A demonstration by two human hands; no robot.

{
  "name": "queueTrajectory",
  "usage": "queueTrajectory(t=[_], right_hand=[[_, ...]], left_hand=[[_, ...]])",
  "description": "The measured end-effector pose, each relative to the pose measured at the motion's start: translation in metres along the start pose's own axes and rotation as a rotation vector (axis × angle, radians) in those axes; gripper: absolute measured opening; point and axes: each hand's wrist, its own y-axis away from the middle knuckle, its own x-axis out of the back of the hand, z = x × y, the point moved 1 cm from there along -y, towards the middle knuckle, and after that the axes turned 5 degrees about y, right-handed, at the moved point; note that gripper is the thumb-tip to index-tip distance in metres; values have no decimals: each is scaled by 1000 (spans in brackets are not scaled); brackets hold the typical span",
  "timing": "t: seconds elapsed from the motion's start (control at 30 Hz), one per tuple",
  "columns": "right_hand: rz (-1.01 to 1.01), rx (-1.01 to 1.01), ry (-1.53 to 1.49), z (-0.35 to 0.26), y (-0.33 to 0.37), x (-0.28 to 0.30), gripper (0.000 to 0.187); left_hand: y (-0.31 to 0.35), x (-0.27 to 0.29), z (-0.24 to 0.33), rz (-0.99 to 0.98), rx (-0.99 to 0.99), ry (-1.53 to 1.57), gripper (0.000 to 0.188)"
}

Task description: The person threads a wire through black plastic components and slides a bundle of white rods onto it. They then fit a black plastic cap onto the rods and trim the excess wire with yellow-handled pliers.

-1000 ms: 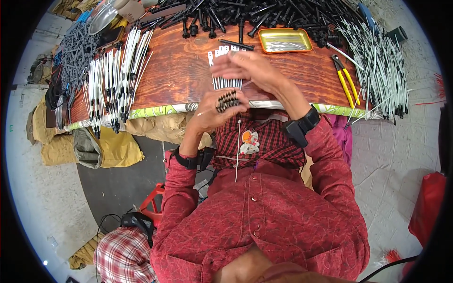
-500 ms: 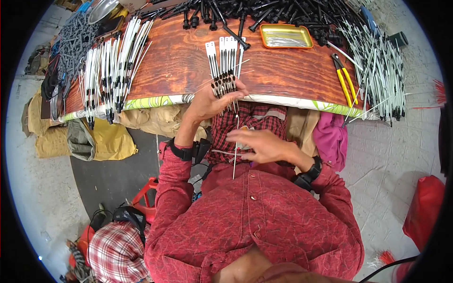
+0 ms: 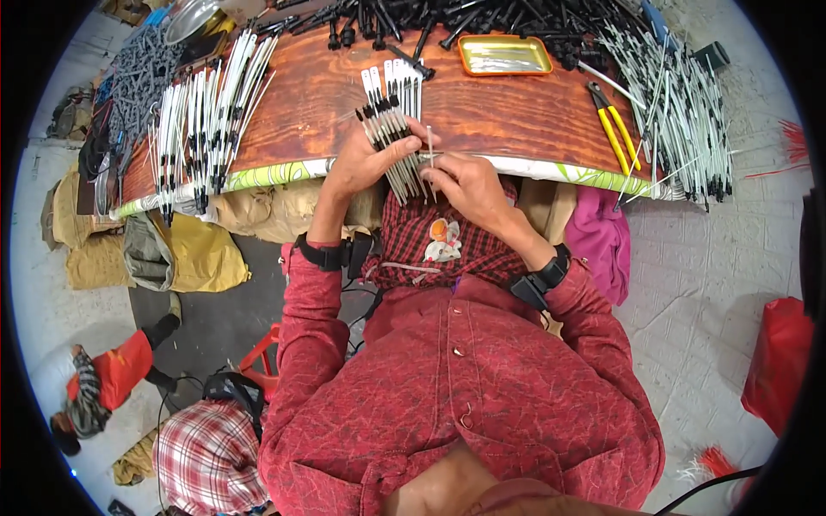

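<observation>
Near the table's front edge, my left hand (image 3: 368, 162) is closed around a fanned bundle of thin white rods with black parts (image 3: 397, 163). Its upper ends, some of them flat white tabs, lie over the tabletop and its lower ends hang over my lap. Close by on the right, my right hand (image 3: 469, 185) has thumb and fingers pinched on a single thin white rod (image 3: 430, 142) standing roughly upright beside the bundle. Whether that rod touches the bundle is hidden by my fingers.
The reddish wooden table (image 3: 310, 112) carries white rods (image 3: 202, 120) at left, more rods (image 3: 688, 120) at right, yellow-handled pliers (image 3: 615, 138), a yellow tray of thin pieces (image 3: 506, 56) and black plastic parts (image 3: 533, 21). Another person (image 3: 112, 378) is at lower left.
My right hand has moved up from over my lap and closed on a rod beside the bundle. The bundle has turned in my left hand. Another person has come into fuller view at lower left.
</observation>
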Motion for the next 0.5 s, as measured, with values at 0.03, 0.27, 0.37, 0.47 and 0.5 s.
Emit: queueTrajectory(t=[0.03, 0.27, 0.37, 0.47, 0.5], right_hand=[[30, -54, 24, 1, -5, 1, 18], [-73, -148, 474, -19, -12, -3, 24], [-176, -182, 604, -24, -20, -5, 27], [-230, -167, 641, -21, -30, 0, 30], [-271, -80, 554, -18, -32, 10, 29]], left_hand=[[-1, 0, -1, -4, -13, -7, 18], [2, -3, 3, -71, -64, -78, 19], [5, -2, 2, -77, 13, -73, 18], [4, -4, 7, -63, 35, -129, 16], [4, -6, 10, -44, 26, -188, 15]])
